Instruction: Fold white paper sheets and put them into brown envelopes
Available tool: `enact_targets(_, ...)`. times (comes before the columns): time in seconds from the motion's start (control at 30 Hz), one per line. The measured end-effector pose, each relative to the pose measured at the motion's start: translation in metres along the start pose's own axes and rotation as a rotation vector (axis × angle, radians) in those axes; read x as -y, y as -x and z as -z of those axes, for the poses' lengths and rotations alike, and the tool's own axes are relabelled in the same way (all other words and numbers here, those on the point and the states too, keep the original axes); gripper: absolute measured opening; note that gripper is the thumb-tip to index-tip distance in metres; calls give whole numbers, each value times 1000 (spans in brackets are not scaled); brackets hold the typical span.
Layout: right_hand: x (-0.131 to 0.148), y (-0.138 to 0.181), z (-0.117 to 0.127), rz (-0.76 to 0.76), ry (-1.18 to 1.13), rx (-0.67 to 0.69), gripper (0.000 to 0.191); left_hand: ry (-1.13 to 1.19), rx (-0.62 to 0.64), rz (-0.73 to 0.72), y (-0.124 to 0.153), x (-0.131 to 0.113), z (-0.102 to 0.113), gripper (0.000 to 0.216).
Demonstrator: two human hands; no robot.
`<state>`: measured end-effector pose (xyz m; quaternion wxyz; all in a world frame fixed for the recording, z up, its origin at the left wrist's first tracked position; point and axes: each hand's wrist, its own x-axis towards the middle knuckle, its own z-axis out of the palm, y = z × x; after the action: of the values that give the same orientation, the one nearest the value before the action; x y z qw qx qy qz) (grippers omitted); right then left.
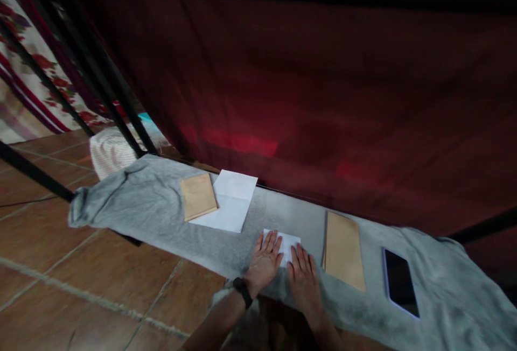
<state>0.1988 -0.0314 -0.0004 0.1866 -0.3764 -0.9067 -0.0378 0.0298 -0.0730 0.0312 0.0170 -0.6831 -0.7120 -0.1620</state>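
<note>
My left hand (264,260) and my right hand (302,275) lie flat, fingers spread, side by side on a small folded white paper (287,240). The paper rests on a grey cloth (149,205) spread over a low surface. A black band sits on my left wrist. To the right of my hands lies a stack of brown envelopes (343,248). To the left, a single brown envelope (197,196) lies partly over a larger white sheet (232,203).
A dark phone (399,282) lies face up at the right on the cloth. A dark red curtain (323,98) hangs behind. Black metal bars (100,82) slant at left, with a white striped bundle (111,149) and brown tiled floor (60,265) beneath.
</note>
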Motion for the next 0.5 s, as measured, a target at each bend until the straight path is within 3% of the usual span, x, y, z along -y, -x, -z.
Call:
enact_targets(0.17,2,14,-5,-60,6,13,51,110,46,-45,-21,-44,-12,48)
enact_targets(0.27,5,11,1,-71,-4,64,51,133,50,-38,-28,-54,-17,50)
enact_targets(0.37,7,9,9,-90,-17,82,48,89,1,-43,-23,-36,-16,52)
enact_targets(0.5,6,14,17,-120,-35,69,48,-29,-107,49,-5,6,-8,57)
